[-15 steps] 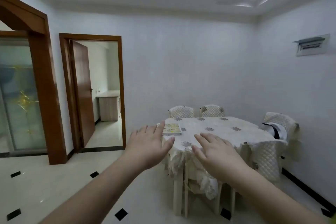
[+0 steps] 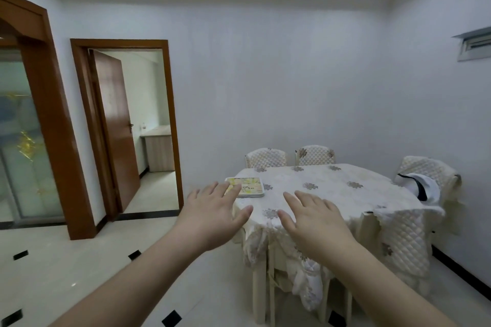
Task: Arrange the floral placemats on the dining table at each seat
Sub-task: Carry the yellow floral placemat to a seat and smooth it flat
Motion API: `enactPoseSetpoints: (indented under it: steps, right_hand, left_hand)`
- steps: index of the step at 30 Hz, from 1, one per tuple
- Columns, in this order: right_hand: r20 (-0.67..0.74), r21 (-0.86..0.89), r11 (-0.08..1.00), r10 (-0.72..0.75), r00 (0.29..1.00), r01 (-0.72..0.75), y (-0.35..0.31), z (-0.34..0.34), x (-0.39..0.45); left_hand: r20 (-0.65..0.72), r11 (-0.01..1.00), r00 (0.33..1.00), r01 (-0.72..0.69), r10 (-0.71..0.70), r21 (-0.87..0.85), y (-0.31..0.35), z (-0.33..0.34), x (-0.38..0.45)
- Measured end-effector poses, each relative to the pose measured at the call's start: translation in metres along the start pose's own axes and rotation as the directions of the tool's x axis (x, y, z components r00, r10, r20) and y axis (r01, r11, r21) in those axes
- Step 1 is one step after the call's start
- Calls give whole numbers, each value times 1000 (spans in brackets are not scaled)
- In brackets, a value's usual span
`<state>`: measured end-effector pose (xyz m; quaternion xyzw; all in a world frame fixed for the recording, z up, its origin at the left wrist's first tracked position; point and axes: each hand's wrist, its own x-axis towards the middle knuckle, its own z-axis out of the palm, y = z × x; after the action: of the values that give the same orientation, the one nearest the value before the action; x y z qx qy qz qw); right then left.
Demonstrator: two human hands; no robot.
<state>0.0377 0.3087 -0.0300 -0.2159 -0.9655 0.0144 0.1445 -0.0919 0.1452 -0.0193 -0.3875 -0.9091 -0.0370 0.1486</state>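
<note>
left hand (image 2: 212, 216): fingers spread, empty | right hand (image 2: 314, 220): same | stacked yellow floral placemats (image 2: 249, 186): on cloth-covered dining table (image 2: 332, 188), beyond left fingertips

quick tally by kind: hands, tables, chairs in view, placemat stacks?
Hands: 2, left hand and right hand, both with fingers spread, holding nothing
Dining table: 1
Chairs: 4 visible
Placemat stack: 1, count inside the stack unclear
Total: 8
</note>
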Motion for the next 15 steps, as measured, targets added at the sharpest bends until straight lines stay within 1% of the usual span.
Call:
enactPoseSetpoints:
  steps: [3,7,13,15]
  right_hand:
    - [-9,-12,1000,-18,1000,18,3,11,29]
    - [7,24,999,-48,999,48,-4,29,69]
    - [-19,31,995,-97,995,98,-25,66,130]
    - [-20,37,994,-100,995,100,-36,81,154]
  left_hand:
    - [9,999,999,34,-34,2,-1,6,22]
    - [18,999,999,38,-39,29,-14,24,47]
    - [19,997,997,73,-73,-4,-52,64,93]
    - [8,997,997,75,-75,14,-70,77,109]
